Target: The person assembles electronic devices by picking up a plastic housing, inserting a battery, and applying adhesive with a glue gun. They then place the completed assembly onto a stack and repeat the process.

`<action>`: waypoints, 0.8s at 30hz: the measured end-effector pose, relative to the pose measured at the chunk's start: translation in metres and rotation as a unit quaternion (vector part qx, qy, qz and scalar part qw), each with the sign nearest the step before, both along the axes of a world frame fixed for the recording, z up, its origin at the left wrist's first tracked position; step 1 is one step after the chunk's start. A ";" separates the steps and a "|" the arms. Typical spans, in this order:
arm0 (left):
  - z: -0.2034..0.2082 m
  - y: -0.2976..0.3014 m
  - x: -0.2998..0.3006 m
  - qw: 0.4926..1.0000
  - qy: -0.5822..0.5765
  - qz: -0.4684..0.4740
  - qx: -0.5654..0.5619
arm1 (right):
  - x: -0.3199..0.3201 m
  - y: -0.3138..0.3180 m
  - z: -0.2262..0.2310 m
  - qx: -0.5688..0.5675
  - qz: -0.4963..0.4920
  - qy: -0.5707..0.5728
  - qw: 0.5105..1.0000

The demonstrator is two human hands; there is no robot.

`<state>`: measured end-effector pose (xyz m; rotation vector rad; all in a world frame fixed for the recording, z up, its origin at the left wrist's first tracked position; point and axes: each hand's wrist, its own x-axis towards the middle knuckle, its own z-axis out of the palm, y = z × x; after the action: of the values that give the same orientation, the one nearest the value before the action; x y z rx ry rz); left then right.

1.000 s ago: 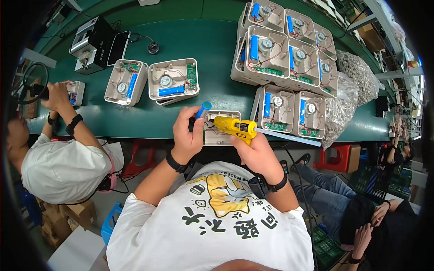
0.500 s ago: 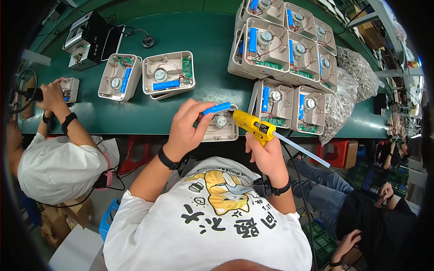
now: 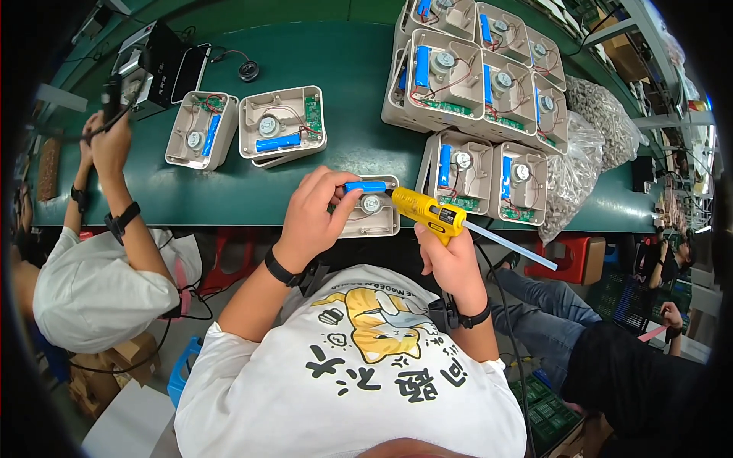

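Left hand (image 3: 314, 208) pinches blue cell (image 3: 366, 186), right hand (image 3: 453, 258) grips yellow glue gun (image 3: 418, 206); I'd steady both and bead sparingly.

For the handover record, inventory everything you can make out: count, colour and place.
Table: one, green, mid-view
Work housing: one, beige, at its near edge
Cylinder: one, blue, over that housing
Glue gun: one, yellow, right of the cylinder
Glue stick: one, whitish, gun's rear
Filled housings: ten open, beige, two left, eight right; more beneath
Speaker-like disc: one, black, table's far side
Machine: one, black and silver, far left
Bags: at least two, clear, table's right end
Stools: at least two, red and blue, left
Cartons: several, brown, lower left
Co-workers: at least two, white and black tops, left and right
Own shirt: one, white, lower centre
Left hand: one, black wristband, on cylinder
Right hand: one, black wristband, on gun
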<state>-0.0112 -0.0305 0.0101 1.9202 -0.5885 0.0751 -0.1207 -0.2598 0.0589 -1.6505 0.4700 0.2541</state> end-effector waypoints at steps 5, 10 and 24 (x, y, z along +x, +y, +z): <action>-0.001 -0.001 0.002 0.998 -0.021 -0.011 0.062 | -0.007 -0.007 -0.003 0.002 0.011 0.007 1.000; 0.012 -0.001 0.002 0.986 -0.103 0.011 0.127 | -0.007 -0.004 0.002 0.008 -0.019 -0.020 1.000; 0.001 -0.001 0.022 0.994 0.082 -0.022 0.074 | 0.004 0.001 -0.015 -0.026 0.002 -0.005 1.000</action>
<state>0.0112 -0.0319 0.0115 2.0320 -0.5381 -0.1574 -0.1164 -0.2583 0.0439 -1.7026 0.4693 0.2378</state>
